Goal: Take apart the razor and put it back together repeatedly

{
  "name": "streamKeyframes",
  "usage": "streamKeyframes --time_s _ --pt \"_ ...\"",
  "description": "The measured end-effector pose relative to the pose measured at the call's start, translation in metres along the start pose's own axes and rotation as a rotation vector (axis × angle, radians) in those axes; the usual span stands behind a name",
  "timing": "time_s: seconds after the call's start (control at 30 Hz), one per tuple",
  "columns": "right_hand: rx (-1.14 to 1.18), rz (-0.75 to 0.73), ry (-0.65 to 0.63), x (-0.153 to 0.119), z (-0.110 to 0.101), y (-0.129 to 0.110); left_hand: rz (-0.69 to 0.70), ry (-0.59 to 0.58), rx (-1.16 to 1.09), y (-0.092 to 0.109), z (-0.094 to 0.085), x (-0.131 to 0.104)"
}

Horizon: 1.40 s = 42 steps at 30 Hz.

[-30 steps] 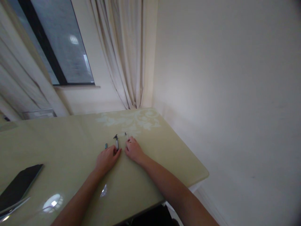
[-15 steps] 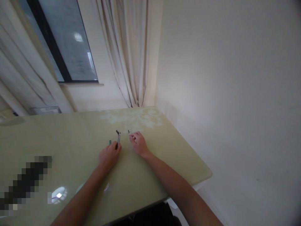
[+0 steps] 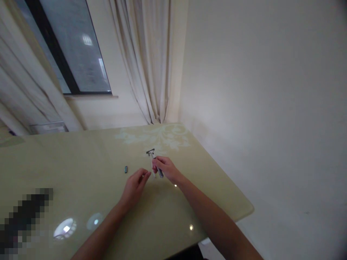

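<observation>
A razor (image 3: 159, 171) with a dark, T-shaped head and a silver and dark handle is in my right hand (image 3: 168, 169), whose fingers are closed around the handle. Its head points away from me, over the table. Just left of it, my left hand (image 3: 135, 182) is closed, thumb and fingertips together, with nothing showing between them. The left fingertips are close to the razor handle but apart from it. A small dark piece (image 3: 125, 169), like a razor cartridge, lies on the table left of both hands. A thin pale strip beside the handle is too faint to make out.
The glossy, pale green table (image 3: 81, 159) has a white floral pattern near its far corner and several light reflections. A wall (image 3: 257, 108) borders its right side. Curtains (image 3: 146, 65) and a window (image 3: 78, 54) are behind. A dark pixelated shape (image 3: 24, 220) is at lower left.
The razor has passed from my left hand to my right hand. My left hand has shifted right, leaving the small dark piece fully visible on the table. The view has shifted slightly.
</observation>
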State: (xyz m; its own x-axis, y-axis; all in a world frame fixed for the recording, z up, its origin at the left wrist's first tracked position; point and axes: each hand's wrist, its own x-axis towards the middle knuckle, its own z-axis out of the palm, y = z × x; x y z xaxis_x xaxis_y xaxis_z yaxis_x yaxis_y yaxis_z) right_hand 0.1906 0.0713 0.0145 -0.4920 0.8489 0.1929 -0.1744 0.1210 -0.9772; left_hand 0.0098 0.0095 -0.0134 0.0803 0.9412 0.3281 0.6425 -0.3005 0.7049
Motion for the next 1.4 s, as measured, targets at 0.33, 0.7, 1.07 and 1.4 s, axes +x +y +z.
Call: streamKeyframes --time_s 0.33,0.7,1.07,1.4 --pt "0.002 0.196 -0.419 -0.017 -0.021 -0.014 -0.155 -0.074 -0.549 -0.001 -0.025 0.001" --pt "-0.063 0.173 -0.346 -0.02 -0.011 -0.014 -0.173 -0.098 -0.58 0.007 -0.022 -0.003" --pt "-0.241 0.167 -0.379 -0.02 -0.013 -0.009 0.053 -0.035 -0.436 0.01 -0.018 -0.006" --pt "-0.237 0.167 -0.388 -0.022 -0.014 -0.013 0.211 0.003 -0.342 0.014 -0.02 -0.008"
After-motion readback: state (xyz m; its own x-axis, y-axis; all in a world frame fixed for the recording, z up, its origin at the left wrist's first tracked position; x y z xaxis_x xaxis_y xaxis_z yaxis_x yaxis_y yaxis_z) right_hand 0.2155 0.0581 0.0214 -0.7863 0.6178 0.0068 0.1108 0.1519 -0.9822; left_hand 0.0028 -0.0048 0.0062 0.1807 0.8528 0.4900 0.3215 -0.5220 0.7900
